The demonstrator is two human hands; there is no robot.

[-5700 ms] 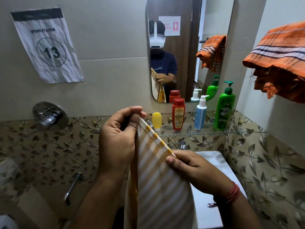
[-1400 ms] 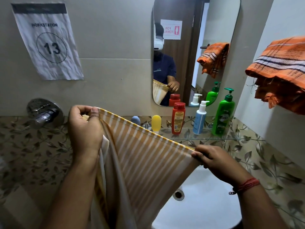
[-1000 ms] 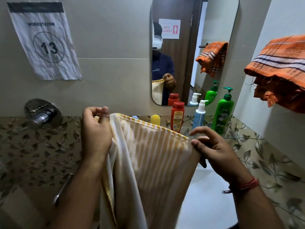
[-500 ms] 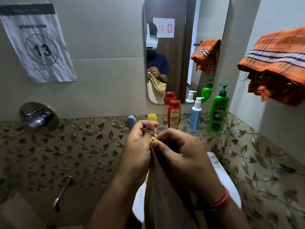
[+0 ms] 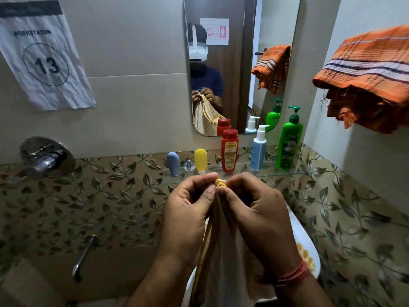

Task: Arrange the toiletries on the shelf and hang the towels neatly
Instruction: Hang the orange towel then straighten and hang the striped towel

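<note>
A yellow-and-white striped towel (image 5: 221,251) hangs folded between my hands in front of the basin. My left hand (image 5: 188,216) and my right hand (image 5: 256,216) pinch its top corners together, thumbs touching at the hem. Behind them a glass shelf (image 5: 287,173) carries a small blue tube (image 5: 173,163), a small yellow tube (image 5: 200,160), a red bottle (image 5: 229,150), a white-and-blue pump bottle (image 5: 258,149) and a green pump bottle (image 5: 290,140) in a row. An orange striped towel (image 5: 371,74) hangs bunched on the right wall.
A mirror (image 5: 241,63) is fixed above the shelf. A chrome mixer valve (image 5: 45,158) and a spout (image 5: 84,258) stick out of the left wall. The white basin (image 5: 303,244) lies under my right hand. A paper sign marked 13 (image 5: 44,60) hangs upper left.
My hands held the striped towel spread wide a second ago; they have come together, folding it in half, and now hold the corners pinched at the centre.
</note>
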